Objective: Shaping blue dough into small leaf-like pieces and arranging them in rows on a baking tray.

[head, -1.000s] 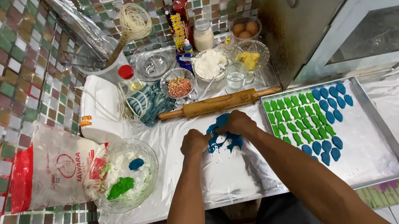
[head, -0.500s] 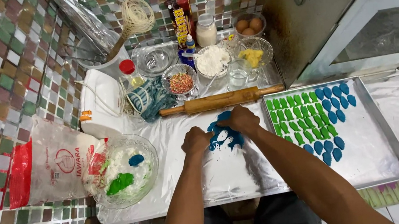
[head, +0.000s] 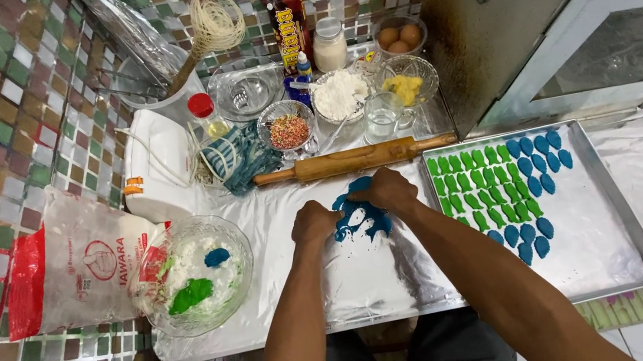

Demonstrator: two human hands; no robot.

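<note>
At counter middle, near front edge: blue dough flat on foil-covered counter. Left hand curled, fingers pressing dough's left edge; right hand curled over dough's top right part, fingers closed on it. Whether either hand has dough pinched, cannot tell. Just behind dough: rolling pin, lying crosswise. Toward right edge: baking tray, rows of green and blue dough pieces at its back left. Toward left edge: glass bowl with flour, green and blue lumps; flour bag beside it.
</note>
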